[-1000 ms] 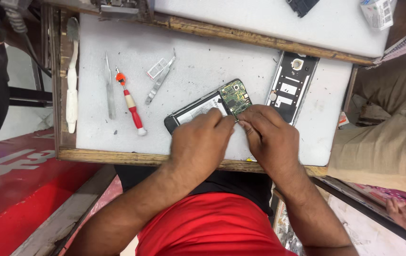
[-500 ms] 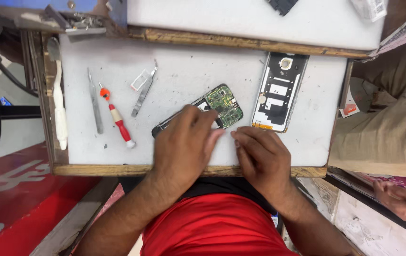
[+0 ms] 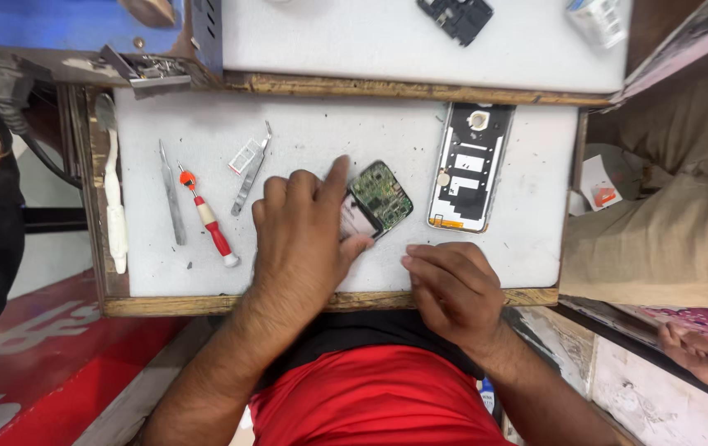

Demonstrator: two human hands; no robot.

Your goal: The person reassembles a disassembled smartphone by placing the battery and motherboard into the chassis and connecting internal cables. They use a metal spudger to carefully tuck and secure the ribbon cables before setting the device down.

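White-labelled phone frame (image 3: 470,168) beside opened phone (image 3: 375,201)

Count, placed relative to the opened phone (image 3: 377,201) with the green circuit board:

- Opened phones: 1, board side up.
- Phone back frames: 1 (image 3: 470,168), just right of the phone.
- Screwdrivers: 1, red and white handle (image 3: 208,224), well left of the phone.
- Tweezers: 2, one (image 3: 251,174) left of the phone, one (image 3: 171,201) further left, past the screwdriver.
- Small card trays: 1 (image 3: 243,156), up-left of the phone, beside the nearer tweezers.
- White brushes: 1 (image 3: 112,206), far left of the phone.
- Black phone parts: 1 (image 3: 456,16), above the phone on the upper shelf.
- Hands: 2, left hand (image 3: 304,235) on the phone, right hand (image 3: 451,289) below-right of it.
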